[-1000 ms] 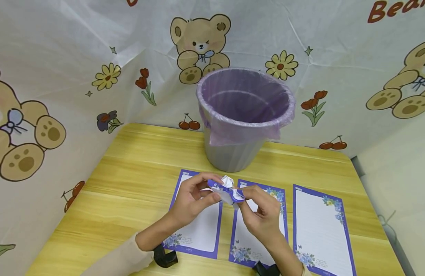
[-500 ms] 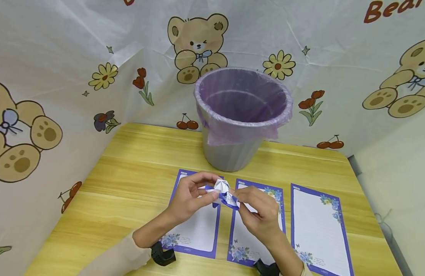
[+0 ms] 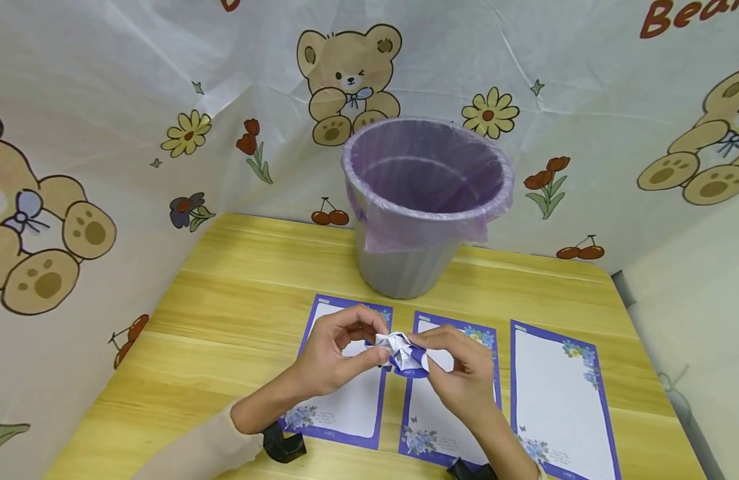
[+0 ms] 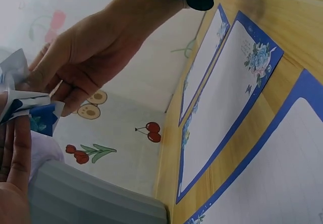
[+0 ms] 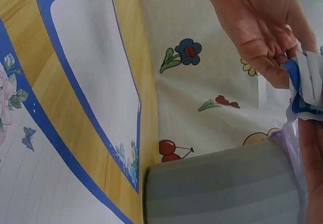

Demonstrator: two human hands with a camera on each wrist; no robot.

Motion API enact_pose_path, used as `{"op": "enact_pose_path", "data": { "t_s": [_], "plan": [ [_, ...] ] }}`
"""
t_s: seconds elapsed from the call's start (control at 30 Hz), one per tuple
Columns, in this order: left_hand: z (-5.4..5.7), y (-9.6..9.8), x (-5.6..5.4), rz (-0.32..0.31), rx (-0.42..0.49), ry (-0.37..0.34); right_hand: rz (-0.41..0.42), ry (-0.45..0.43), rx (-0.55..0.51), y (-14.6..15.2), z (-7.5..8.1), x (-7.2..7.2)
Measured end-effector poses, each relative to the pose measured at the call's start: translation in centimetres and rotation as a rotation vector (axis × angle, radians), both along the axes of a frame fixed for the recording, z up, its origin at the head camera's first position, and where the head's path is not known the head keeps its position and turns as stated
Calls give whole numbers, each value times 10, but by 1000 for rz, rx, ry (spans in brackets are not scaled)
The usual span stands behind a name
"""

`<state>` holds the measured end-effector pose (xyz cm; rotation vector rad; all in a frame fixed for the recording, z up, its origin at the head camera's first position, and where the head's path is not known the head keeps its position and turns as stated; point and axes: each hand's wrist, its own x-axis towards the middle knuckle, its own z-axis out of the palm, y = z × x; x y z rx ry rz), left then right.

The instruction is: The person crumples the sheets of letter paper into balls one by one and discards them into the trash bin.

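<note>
In the head view, a crumpled sheet of paper (image 3: 408, 357), white with a purple-blue border, is held above the table between both hands. My left hand (image 3: 330, 353) pinches its left side between thumb and fingers. On the other side, the right hand (image 3: 465, 373) grips it with thumb and index finger. Folds of the same crumpled paper (image 4: 43, 115) show at the edge of the left wrist view, and white layers of the paper (image 5: 309, 85) appear in the right wrist view. Fingers hide part of it.
Flat bordered sheets lie in a row: a left sheet (image 3: 345, 410), a middle sheet (image 3: 450, 427) and a right sheet (image 3: 558, 393). Behind them stands a grey bin (image 3: 402, 273) with a purple liner (image 3: 423, 227). A bear-print cloth (image 3: 255, 60) hangs behind the wooden table (image 3: 225, 300).
The crumpled paper has turned and shifted slightly lower between the hands, with its folds lying differently. Fingers of both hands have changed position on it. The flat sheets and bin stay put.
</note>
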<state>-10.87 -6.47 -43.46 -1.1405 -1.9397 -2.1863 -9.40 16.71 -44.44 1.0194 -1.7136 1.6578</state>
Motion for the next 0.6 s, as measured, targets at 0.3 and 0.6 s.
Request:
{"op": "enact_pose_path", "data": {
  "t_s": [0.3, 0.6],
  "plan": [
    [2, 1, -2, 12, 7, 58, 154, -419, 34, 10, 2, 5],
    [1, -3, -5, 38, 25, 57, 377, -427, -22, 14, -5, 0]
  ]
}}
